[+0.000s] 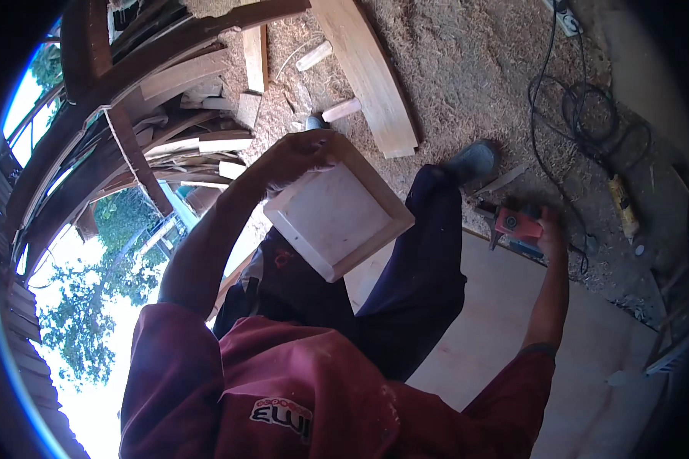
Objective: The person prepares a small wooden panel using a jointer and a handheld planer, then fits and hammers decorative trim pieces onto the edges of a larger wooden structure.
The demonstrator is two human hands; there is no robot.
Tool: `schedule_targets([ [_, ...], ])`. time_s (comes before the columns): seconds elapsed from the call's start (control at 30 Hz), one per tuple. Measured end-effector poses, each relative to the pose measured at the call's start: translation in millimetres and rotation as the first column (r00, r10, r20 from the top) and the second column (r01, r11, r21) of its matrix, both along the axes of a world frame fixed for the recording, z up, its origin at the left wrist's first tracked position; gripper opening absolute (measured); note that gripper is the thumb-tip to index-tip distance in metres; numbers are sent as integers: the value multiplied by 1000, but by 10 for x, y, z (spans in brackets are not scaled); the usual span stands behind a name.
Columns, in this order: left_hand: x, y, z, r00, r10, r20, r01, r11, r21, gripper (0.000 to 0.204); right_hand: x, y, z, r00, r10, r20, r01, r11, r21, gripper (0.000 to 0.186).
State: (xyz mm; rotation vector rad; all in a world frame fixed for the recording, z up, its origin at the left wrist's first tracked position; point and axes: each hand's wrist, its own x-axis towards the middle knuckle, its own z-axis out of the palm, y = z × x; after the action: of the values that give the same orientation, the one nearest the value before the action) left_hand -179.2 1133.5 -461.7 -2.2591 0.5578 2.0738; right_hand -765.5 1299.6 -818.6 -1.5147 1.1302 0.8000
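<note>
My left hand point(308, 157) grips the far left edge of a square wooden panel point(341, 210) with a raised, bevelled border. The panel is tilted above my lap, its recessed face in view. Out to the right, my right hand point(550, 233) is closed round the end of a red handheld power tool point(517, 223) with a dark underside. That tool is low by the edge of a large pale board point(490, 321); I cannot tell whether it rests on it. My right fingers are partly hidden by the tool.
Sawdust and shavings cover the ground point(459, 76). A long plank point(367, 76) lies ahead, with short offcuts point(314, 56) beside it. Stacked timber point(184, 141) lines the left. A black cable point(589, 115) coils at right near a yellow tube point(624, 206). My shoe point(473, 161) is ahead.
</note>
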Motion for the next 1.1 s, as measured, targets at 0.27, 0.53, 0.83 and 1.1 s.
schedule_targets([
  [0.27,-258,-74,27,987,163,10,-162,984,-69,40,203,-71,569,999,-10,53,30,923,-384,61],
  [0.53,-634,-220,893,848,491,-199,-524,831,-184,44,1651,-687,2531,133,-952,276,819,262,510,66],
  [0.83,-762,-143,1894,904,-195,381,421,246,-873,52,2157,-1705,5712,9,-864,503,722,354,595,54],
  [1.1,-959,-617,2966,446,486,-752,-854,483,-194,32,2085,-2423,7072,62,-831,553,664,449,598,54],
])
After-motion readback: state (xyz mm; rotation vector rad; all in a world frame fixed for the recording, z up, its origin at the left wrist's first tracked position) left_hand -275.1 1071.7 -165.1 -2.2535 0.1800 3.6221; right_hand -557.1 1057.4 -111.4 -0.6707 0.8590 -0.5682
